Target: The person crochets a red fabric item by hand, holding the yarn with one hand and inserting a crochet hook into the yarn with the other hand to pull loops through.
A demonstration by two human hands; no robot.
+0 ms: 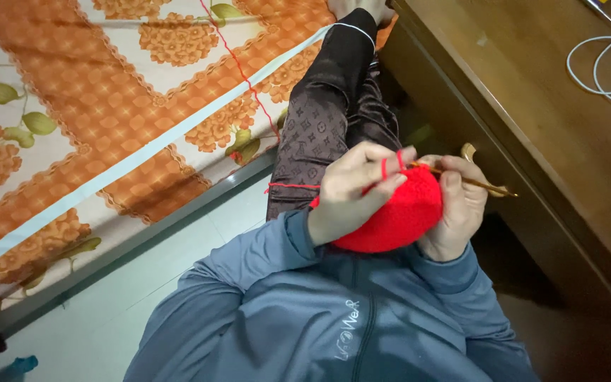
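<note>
Head view, looking down at a seated person. A rounded piece of bright red crocheted yarn fabric (397,219) is held between both hands above the lap, just in front of the blue-grey zipped jacket (334,318). The left hand (351,194) is closed around the left side of the red piece, with its fingers curled over the upper edge; a strand of thin red yarn (249,81) is looped over one finger. From this hand the strand is seen to run across the dark patterned satin trouser leg (327,113) and onward over the bed covered in an orange and cream floral sheet (93,120), which fills the left of the view. The right hand (461,209) is closed on the right side of the red piece, and a slender golden-brown crochet hook (486,185) is gripped by it; the hook's shaft is laid nearly level, its handle end projecting to the right beyond the fingers and its working end directed toward the left hand, at the top edge of the piece. A brown wooden worktop (532,106) is shown at the right, with a coiled white cable (599,71) lying on its far corner. Pale floor (178,247) is visible between bed and person.
</note>
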